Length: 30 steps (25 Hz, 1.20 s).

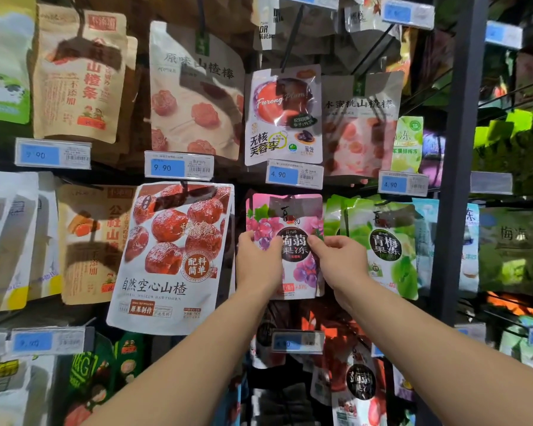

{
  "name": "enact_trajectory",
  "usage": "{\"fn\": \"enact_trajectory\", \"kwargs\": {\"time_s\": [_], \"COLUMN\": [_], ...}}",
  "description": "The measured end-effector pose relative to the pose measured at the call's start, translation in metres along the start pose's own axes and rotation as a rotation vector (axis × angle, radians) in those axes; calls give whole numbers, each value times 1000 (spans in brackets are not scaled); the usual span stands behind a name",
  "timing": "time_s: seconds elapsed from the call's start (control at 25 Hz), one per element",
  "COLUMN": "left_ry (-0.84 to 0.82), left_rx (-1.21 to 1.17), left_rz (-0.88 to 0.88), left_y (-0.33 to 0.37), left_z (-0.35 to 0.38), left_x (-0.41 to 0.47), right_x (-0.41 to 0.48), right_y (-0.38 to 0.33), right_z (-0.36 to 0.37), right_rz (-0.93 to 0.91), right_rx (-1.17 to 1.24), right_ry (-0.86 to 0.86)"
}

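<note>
A pink grape-print jelly pouch (290, 216) hangs on a peg in the middle row of a shop rack. My left hand (257, 262) grips its left edge, thumb on the front. My right hand (340, 262) pinches its right side, thumb across the front near the black round label. Both forearms reach up from the bottom of the view. The fingers behind the pouch are hidden.
A large white hawthorn bag (173, 259) hangs just left and green plum-jelly pouches (385, 244) just right. Plum and hawthorn packs (285, 118) hang above, with price tags (294, 174) between rows. A dark upright post (456, 167) stands on the right.
</note>
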<state>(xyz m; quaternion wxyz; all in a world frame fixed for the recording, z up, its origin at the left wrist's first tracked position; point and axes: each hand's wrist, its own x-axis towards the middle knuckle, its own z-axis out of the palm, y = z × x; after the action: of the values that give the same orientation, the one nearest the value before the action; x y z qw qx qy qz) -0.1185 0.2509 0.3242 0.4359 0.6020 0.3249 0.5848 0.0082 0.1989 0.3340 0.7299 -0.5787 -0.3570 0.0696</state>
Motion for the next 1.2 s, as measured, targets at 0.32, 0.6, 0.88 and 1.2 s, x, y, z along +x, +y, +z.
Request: {"fn": "enact_trajectory", "kwargs": {"time_s": [0.32, 0.6, 0.88, 1.2], "left_ry": [31, 63, 56, 112], "left_rx": [245, 390, 390, 478], "left_rz": [189, 112, 130, 98], "left_y": [-49, -64, -86, -89], "left_z": [12, 29, 39, 50], "left_x": [0, 37, 67, 84], "right_x": [-5, 32, 59, 71], "right_y": [37, 57, 76, 77], "right_z": [12, 53, 79, 86], "right_rz": [-59, 35, 187, 212], "right_rx": [-149, -189, -60, -170], "right_ry": [-177, -37, 31, -59]}}
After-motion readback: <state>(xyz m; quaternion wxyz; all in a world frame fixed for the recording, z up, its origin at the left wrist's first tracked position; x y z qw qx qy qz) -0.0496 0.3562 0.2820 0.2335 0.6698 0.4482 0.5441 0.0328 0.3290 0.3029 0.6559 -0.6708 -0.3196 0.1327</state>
